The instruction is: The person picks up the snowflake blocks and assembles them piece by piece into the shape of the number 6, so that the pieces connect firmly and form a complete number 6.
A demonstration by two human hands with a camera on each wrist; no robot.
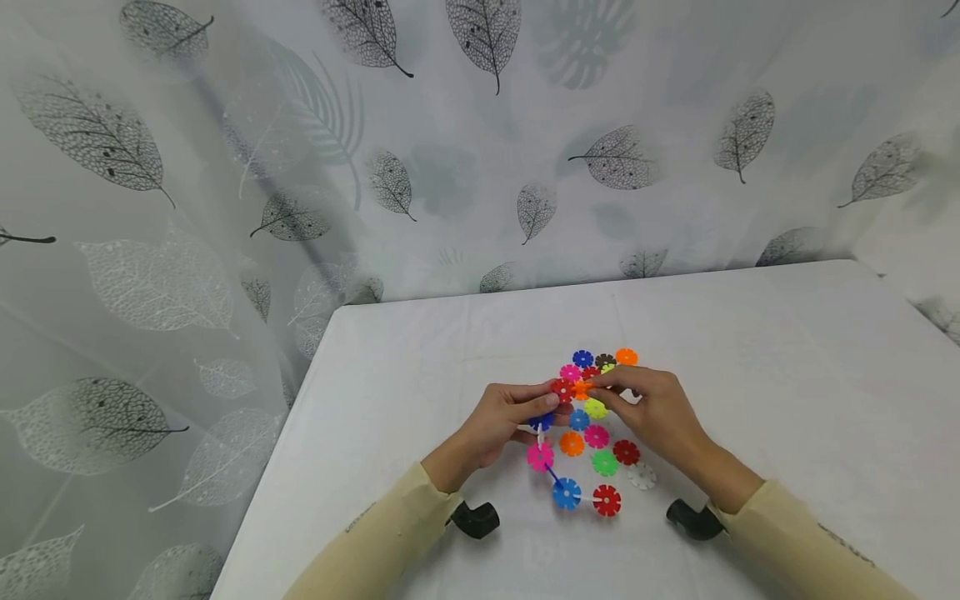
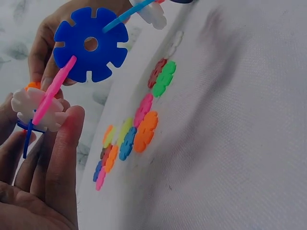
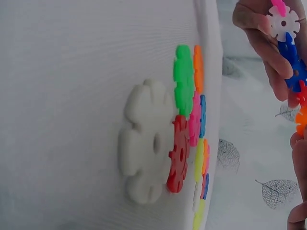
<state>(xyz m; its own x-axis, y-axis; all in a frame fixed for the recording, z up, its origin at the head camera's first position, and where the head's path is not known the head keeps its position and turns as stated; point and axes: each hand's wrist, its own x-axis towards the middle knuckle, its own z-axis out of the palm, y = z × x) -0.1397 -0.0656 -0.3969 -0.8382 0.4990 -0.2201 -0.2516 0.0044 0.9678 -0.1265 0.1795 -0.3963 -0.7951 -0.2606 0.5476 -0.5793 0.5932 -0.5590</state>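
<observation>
My left hand (image 1: 498,421) holds a chain of slotted plastic flower discs above the table, gripping it near a red disc (image 1: 562,391). My right hand (image 1: 652,408) pinches an orange disc (image 1: 582,390) right at that red one. In the right wrist view, a white disc (image 3: 277,29), a dark blue disc (image 3: 290,60) and the orange disc line up between the hands. From the left hand the chain hangs toward the front through a pink disc (image 1: 540,457) and a light blue disc (image 1: 567,493) to a red end disc (image 1: 607,512). Fingers partly hide the middle links.
Several loose discs lie on the white tabletop (image 1: 405,400) beyond and under the hands, among them green (image 1: 604,468), white (image 1: 649,477) and orange (image 1: 626,357). A dark curved piece (image 1: 476,522) shows beside each sleeve. A leaf-patterned curtain (image 1: 450,225) stands behind the table.
</observation>
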